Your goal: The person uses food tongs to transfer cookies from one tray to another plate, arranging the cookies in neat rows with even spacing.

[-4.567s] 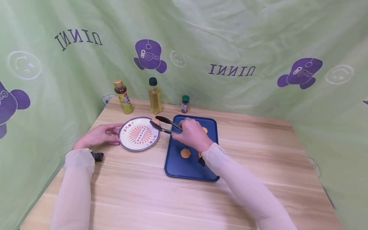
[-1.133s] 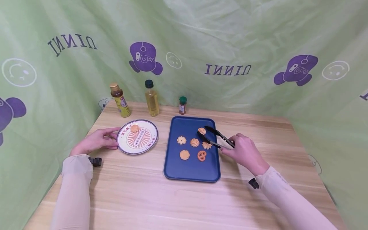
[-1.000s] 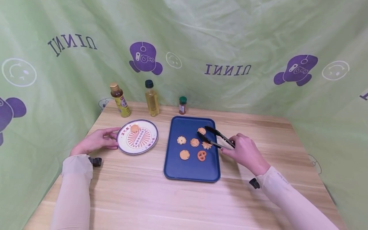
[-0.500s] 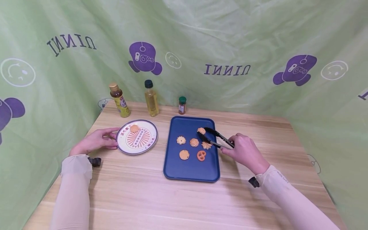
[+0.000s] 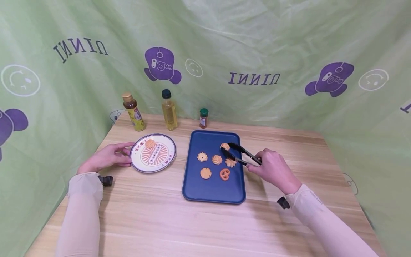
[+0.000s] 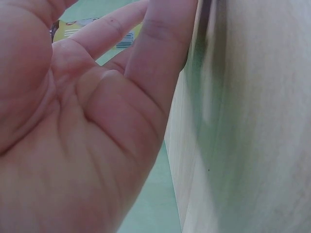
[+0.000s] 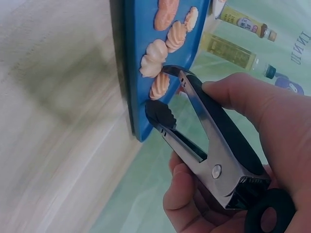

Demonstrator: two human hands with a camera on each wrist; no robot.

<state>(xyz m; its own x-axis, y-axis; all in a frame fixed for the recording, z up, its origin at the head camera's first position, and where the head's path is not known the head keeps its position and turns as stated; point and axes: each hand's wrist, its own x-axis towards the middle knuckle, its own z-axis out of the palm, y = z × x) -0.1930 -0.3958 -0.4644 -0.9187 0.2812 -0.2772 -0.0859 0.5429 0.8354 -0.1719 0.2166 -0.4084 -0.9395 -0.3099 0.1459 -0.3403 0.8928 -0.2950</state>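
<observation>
My right hand point(image 5: 271, 167) holds black-and-silver tongs point(image 7: 214, 121), thumb on one arm and fingers under the other. The tong tips stand apart, one on each side of a swirl cookie point(image 5: 225, 146) at the upper right of the blue tray point(image 5: 213, 192). Other cookies lie just below it: a round swirl point(image 5: 217, 159), a flower-shaped one point(image 5: 230, 162), a pale scalloped one point(image 5: 202, 157), a flat round one point(image 5: 206, 173) and a pretzel point(image 5: 225, 174). Relaxed fingers of my left hand point(image 5: 107, 157) touch the left rim of a patterned plate point(image 5: 167, 142), which bears one swirl cookie point(image 5: 150, 144).
Along the back stand a yellow-labelled sauce bottle point(image 5: 134, 112), an oil bottle point(image 5: 169, 110) and a green-capped spice jar point(image 5: 203, 118). Wood tabletop point(image 5: 154, 210) runs in front of the tray and to its right. A green curtain point(image 5: 257, 35) hangs behind.
Since the oldest frame, the cookie from the tongs has come to lie on the plate, and my right hand has moved right with the tongs, back over the tray. Over the last second, almost no movement.
</observation>
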